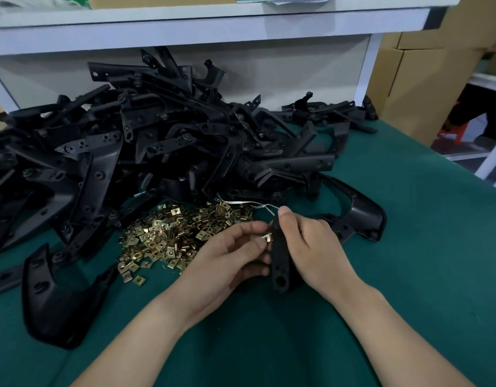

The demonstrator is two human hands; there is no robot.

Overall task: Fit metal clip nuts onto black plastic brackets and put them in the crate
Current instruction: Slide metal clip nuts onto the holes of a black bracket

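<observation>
While R hand (311,247) grips one black bracket (279,263) roughly upright, thumb at its top end and fingers wrapped behind, L hand (230,255) pinches a single clip nut (267,237) betw thumb + index. Nut touches the bracket's left edge, upper part. Can't tell if it's seated or just at the edge.

Hands + bracket sit just right of the nut pile (168,236), at its front-right corner. Nut pile = loose brass-coloured clips on green mat (408,247).

Bracket heap (157,141) is directly behind pile, tangled, wider than pile both sides. Lone bracket (54,303) lies front-left of pile on mat. Curved bracket (361,216) is right of pile, past the hands. White string (241,203) runs along pile's back-right edge. White shelf (185,32) is well behind pile, above heap. Cardboard boxes (420,79) are far back-right of pile.
</observation>
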